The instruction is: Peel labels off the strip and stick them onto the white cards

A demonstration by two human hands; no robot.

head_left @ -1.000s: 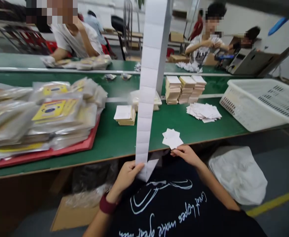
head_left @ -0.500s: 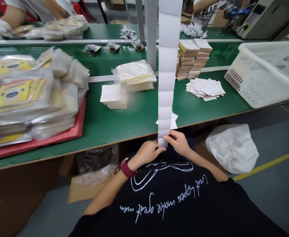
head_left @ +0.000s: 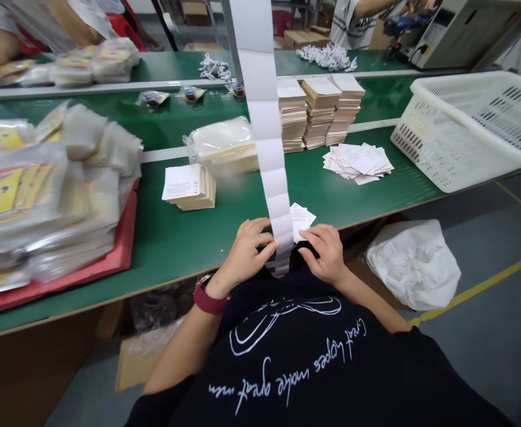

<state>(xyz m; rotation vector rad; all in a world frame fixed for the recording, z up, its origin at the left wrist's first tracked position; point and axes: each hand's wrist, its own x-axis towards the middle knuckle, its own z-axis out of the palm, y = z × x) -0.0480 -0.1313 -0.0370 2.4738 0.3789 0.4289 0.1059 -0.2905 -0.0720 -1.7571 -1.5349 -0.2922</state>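
A long white strip of labels [head_left: 272,154] hangs from above the view down to the front edge of the bench, with creases at regular intervals. My left hand [head_left: 250,248] has thumb and forefinger closed at the strip's left edge, low down. On the other side, my right hand [head_left: 326,252] holds nothing; its thumb and forefinger are apart. The right forefinger's tip is by a few white printed cards [head_left: 301,220] at the bench edge. Whether it touches them I cannot tell. The strip's lower end hangs between my hands, close to my shirt.
Beyond the strip are tall card stacks [head_left: 317,110], a loose card pile [head_left: 358,161] and a white basket [head_left: 460,127]. Left are a small card stack [head_left: 189,187], clear bags [head_left: 224,145] and bagged yellow packs [head_left: 42,201] on a red tray [head_left: 124,237]. Co-workers sit across the bench.
My right hand has come off the strip and moved apart to the right. The strip's lower part now hangs slanted and reaches further down. The whole view has shifted slightly.
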